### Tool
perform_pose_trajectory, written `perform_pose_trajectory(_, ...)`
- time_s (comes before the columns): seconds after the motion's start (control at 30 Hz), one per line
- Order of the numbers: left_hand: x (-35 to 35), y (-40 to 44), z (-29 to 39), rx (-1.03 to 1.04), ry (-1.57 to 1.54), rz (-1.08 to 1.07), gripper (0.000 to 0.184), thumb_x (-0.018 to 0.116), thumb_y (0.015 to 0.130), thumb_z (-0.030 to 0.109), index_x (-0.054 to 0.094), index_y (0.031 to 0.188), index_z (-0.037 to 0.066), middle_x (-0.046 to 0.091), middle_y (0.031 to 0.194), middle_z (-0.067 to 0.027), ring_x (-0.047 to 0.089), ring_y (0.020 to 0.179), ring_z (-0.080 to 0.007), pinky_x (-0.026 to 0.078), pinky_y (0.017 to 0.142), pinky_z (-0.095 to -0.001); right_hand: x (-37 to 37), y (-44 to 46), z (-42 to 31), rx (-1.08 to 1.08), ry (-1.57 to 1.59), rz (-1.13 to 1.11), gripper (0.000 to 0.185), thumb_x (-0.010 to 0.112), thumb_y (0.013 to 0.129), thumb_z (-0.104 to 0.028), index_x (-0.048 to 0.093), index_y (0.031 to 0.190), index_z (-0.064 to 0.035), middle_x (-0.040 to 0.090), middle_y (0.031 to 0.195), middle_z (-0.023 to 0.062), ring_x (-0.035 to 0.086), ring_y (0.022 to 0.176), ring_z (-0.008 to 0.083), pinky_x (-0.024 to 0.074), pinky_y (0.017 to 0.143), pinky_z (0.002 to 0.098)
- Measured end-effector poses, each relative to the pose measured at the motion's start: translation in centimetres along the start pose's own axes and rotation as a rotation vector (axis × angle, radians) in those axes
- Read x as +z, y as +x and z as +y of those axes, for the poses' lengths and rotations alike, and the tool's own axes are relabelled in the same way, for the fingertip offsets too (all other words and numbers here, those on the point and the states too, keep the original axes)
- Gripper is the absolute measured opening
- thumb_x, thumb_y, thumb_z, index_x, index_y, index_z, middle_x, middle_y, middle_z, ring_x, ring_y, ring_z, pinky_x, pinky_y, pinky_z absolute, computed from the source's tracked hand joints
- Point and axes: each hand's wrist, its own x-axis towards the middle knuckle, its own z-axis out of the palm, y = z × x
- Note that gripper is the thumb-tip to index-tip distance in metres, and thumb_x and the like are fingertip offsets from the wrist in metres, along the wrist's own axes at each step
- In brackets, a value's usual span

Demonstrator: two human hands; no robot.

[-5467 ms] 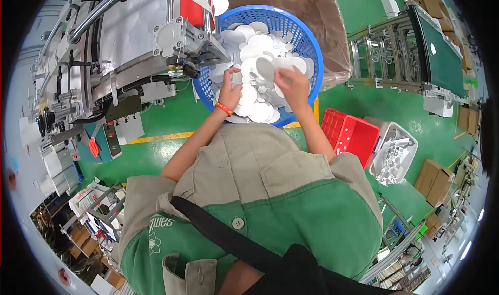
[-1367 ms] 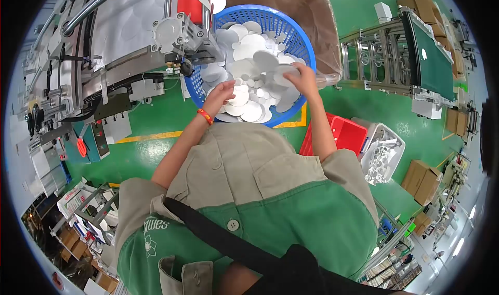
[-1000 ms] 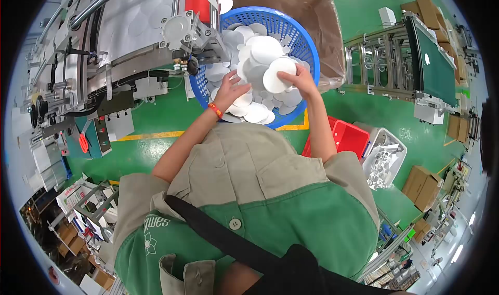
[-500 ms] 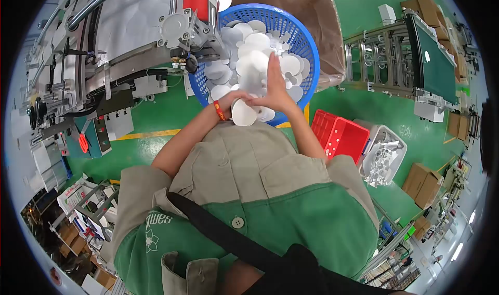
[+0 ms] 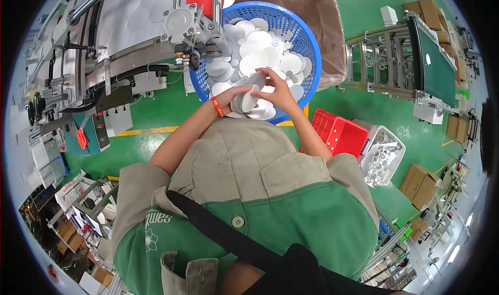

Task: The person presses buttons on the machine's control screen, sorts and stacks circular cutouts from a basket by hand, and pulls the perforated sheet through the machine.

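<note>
My left hand [image 5: 230, 96], with a red band at its wrist, is closed round a small stack of round white discs [image 5: 238, 104] held on edge. My right hand [image 5: 276, 91] has its fingers curled round a white disc [image 5: 255, 83] that stands tilted beside that stack. Both hands are over the near side of a blue plastic basket [image 5: 315, 56]. Loose white discs [image 5: 253, 48] of several sizes fill the basket. The palms and some fingertips are hidden.
A metal machine [image 5: 182, 27] with a red panel stands at the left, close to the basket. Behind the basket is a carton lined with brown plastic [image 5: 325, 30]. A red crate [image 5: 340, 134] and a white bin [image 5: 397, 157] of silvery scraps are on the floor at right.
My right hand, stretched flat and upright before, has come down and curled its fingers round a disc. The discs in my left hand have turned and now show as a stack on edge.
</note>
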Motion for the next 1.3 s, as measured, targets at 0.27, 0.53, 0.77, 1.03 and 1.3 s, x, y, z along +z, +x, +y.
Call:
perform_pose_trajectory(0.27, 2.5, -1.3, 2.0, 0.022, -0.033, -0.1, 0.048, 0.05, 0.091, 0.036, 0.043, 0.129, 0.009, 0.058, 0.117, -0.0095, 0.063, 0.097, -0.0232, 0.057, 0.069, -0.0459, -4.3, 1.0, 1.4, 0.27, 0.604, -0.041, 0.02, 0.068, 0.082, -0.011, 0.058, 0.098, -0.0036, 0.066, 0.086, 0.0018, 0.061, 0.077, 0.0079, 0.049, 0.07, 0.0222)
perform_pose_trajectory(0.53, 2.4, -0.1, 2.0, -0.016, -0.088, -0.019, 0.044, 0.042, 0.094, 0.042, 0.044, 0.13, 0.016, 0.056, 0.119, -0.0084, 0.06, 0.1, -0.0247, 0.053, 0.065, -0.0411, -4.6, 0.9, 0.4, 0.269, 0.207, -0.085, 0.047, 0.078, 0.071, -0.019, 0.059, 0.109, 0.0, 0.064, 0.102, 0.0069, 0.06, 0.092, 0.0149, 0.0482, 0.082, 0.0286)
perform_pose_trajectory(0.77, 0.1, 0.8, 1.3, 0.132, 0.005, 0.307, 0.042, 0.044, 0.087, 0.025, 0.036, 0.128, 0.018, 0.051, 0.122, -0.0088, 0.058, 0.099, -0.034, 0.051, 0.073, -0.0491, -9.5, 0.8, 0.9, 0.188, 0.279, 0.253, 0.036, 0.078, 0.072, -0.016, 0.064, 0.101, -0.0015, 0.067, 0.094, 0.0058, 0.062, 0.085, 0.0133, 0.0492, 0.077, 0.0281)
perform_pose_trajectory(1.03, 0.6, 2.1, 0.5, 0.313, 0.083, 0.485, 0.045, 0.042, 0.087, 0.022, 0.039, 0.13, 0.011, 0.052, 0.123, -0.0137, 0.057, 0.104, -0.0249, 0.05, 0.086, -0.0408, -5.6, 0.3, -0.3, -0.128, -0.005, 0.513, 0.017, 0.07, 0.08, -0.014, 0.063, 0.092, -0.0029, 0.064, 0.082, 0.0021, 0.056, 0.07, 0.0077, 0.0455, 0.062, 0.0237)
perform_pose_trajectory(1.3, 3.7, 0.9, 2.6, 0.324, -0.124, 0.309, 0.063, 0.029, 0.094, 0.056, 0.041, 0.13, 0.005, 0.052, 0.125, -0.0135, 0.055, 0.111, -0.0277, 0.049, 0.088, -0.0439, 1.0, -1.4, -1.8, -0.208, -0.04, 0.071, 0.047, 0.07, 0.078, -0.009, 0.057, 0.123, -0.0098, 0.06, 0.117, 0.0097, 0.06, 0.103, 0.0192, 0.054, 0.075, 0.0291)
